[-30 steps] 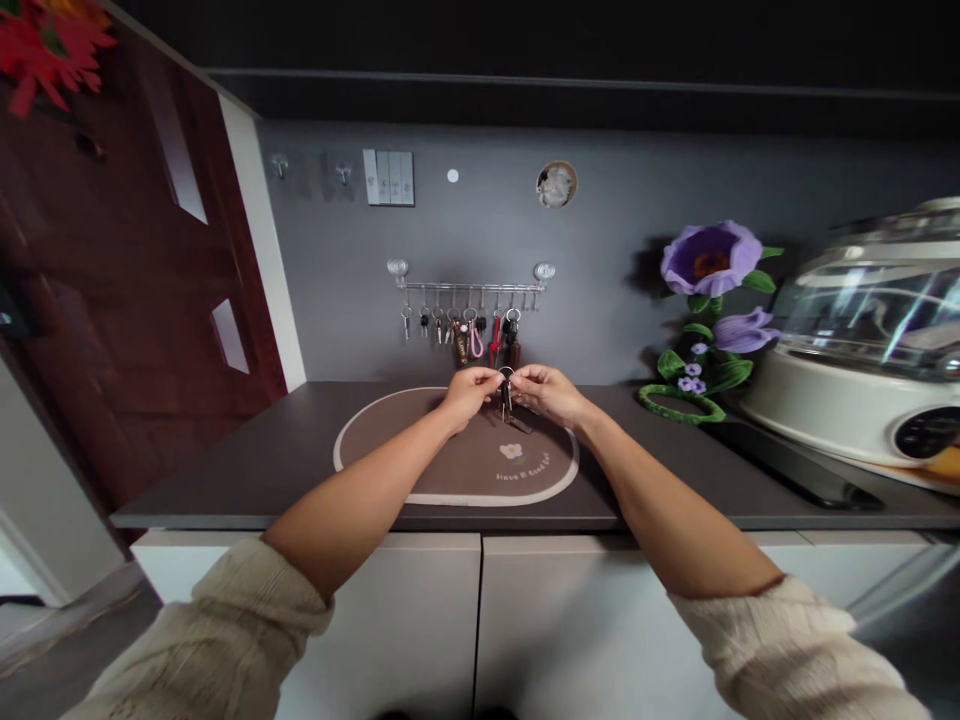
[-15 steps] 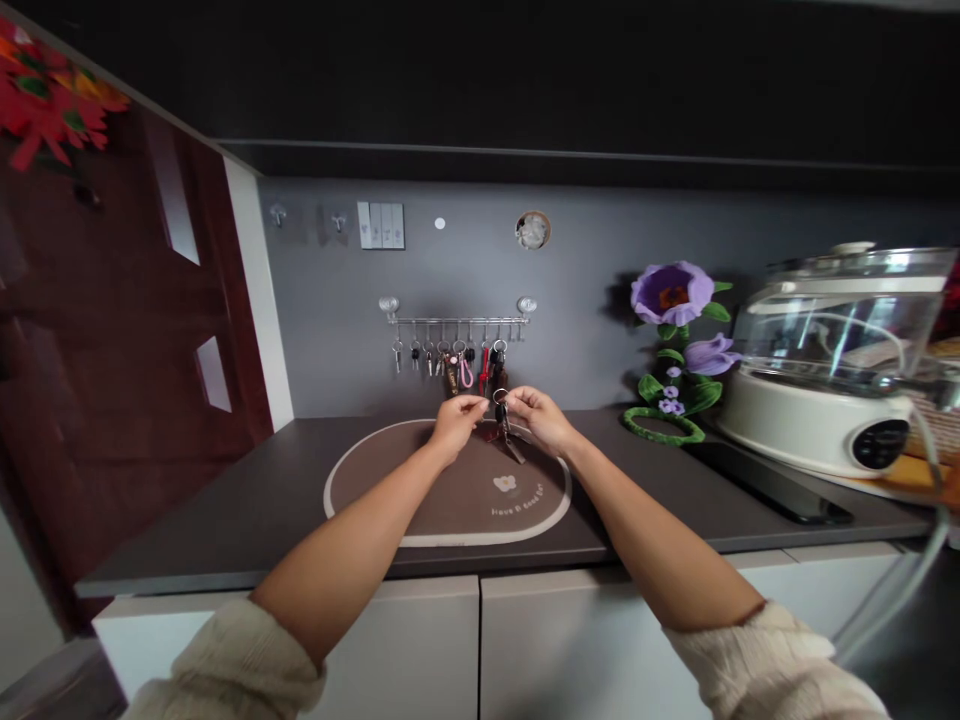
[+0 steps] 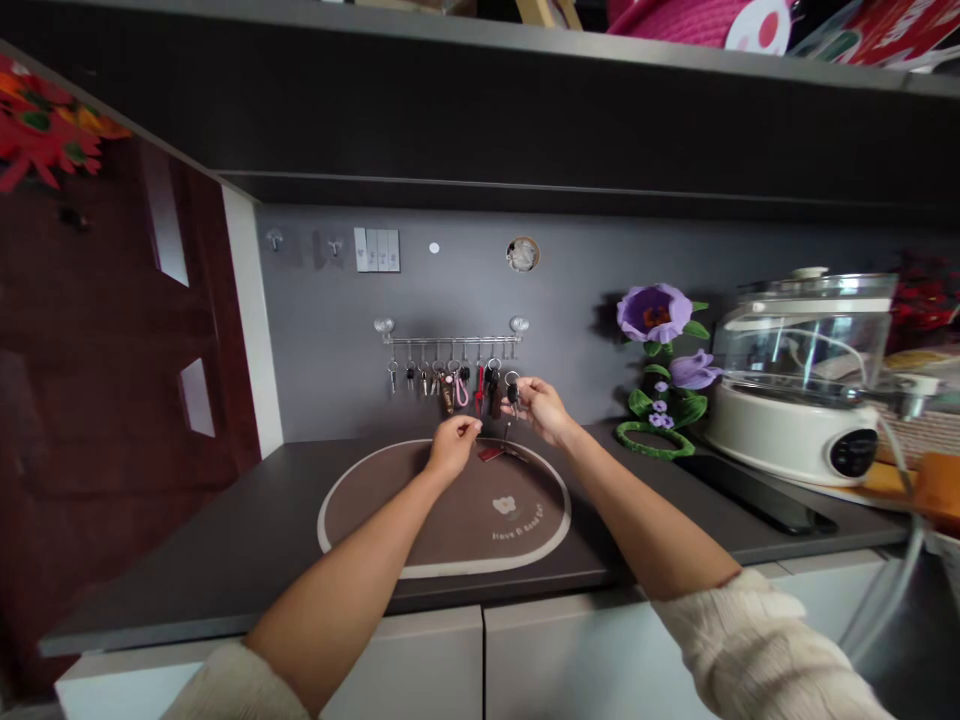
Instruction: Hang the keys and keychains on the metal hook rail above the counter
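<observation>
My right hand [image 3: 541, 408] is closed on a bunch of keys [image 3: 513, 393] with a metal ring, held up just right of the hook rail's last hanging bunches. My left hand [image 3: 452, 447] is lower and further left, over the mat, with thumb and finger pinched together; whether anything is between them I cannot make out. Along the metal hook rail [image 3: 454, 341] hang several key rings, among them a pink loop [image 3: 461, 392] and a red strap [image 3: 479, 388]. On the brown oval mat [image 3: 405, 510] lies another set of keys with a dark red tag [image 3: 491, 453].
To the right stand purple artificial flowers [image 3: 655, 313] on a green base, a black phone [image 3: 757, 495] and a white appliance [image 3: 793, 420] with a clear top. A dark shelf [image 3: 480, 130] overhangs the counter. At left is a dark red door [image 3: 97, 400].
My right hand has lifted the keys up toward the rail, away from my left hand. My left hand has come off the ring area and sits apart. The view has tilted up slightly.
</observation>
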`<control>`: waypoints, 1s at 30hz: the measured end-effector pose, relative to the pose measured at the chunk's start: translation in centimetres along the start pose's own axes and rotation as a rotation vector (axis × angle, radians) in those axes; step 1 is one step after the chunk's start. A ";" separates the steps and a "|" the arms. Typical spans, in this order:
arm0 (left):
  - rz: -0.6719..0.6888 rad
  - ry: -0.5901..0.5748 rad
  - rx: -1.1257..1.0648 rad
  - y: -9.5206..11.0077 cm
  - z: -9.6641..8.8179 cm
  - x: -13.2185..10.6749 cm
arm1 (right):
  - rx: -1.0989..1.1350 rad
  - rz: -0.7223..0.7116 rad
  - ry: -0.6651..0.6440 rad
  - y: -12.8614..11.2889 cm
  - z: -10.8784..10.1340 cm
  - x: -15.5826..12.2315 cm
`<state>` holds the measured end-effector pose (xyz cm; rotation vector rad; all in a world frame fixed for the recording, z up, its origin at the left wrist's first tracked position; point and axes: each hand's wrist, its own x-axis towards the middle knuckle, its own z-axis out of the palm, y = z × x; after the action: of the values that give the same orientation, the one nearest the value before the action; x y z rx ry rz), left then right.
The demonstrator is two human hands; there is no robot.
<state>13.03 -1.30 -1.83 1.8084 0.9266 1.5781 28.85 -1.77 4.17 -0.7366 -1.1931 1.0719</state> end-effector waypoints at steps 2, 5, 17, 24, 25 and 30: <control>-0.010 0.001 0.008 -0.1 0.0 0.1 | -0.025 -0.020 0.049 -0.6 0.2 1.1; -0.012 0.005 0.009 -0.3 0.1 0.2 | -0.044 -0.024 0.124 -1.2 0.6 2.7; 0.005 0.008 0.070 -0.3 0.1 0.1 | -0.060 0.044 0.332 -1.5 1.5 6.9; 0.008 0.008 0.099 0.0 0.1 0.1 | -0.081 0.070 0.361 -0.6 1.5 7.8; 0.005 0.006 0.097 0.0 0.1 0.1 | -0.081 0.072 0.360 -0.5 1.5 7.8; 0.005 0.013 0.095 0.2 0.1 0.1 | -0.095 0.068 0.368 0.3 1.1 7.5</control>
<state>13.13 -1.37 -1.62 1.8683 1.0199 1.5752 27.87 5.27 6.93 -1.0068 -0.9123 0.8912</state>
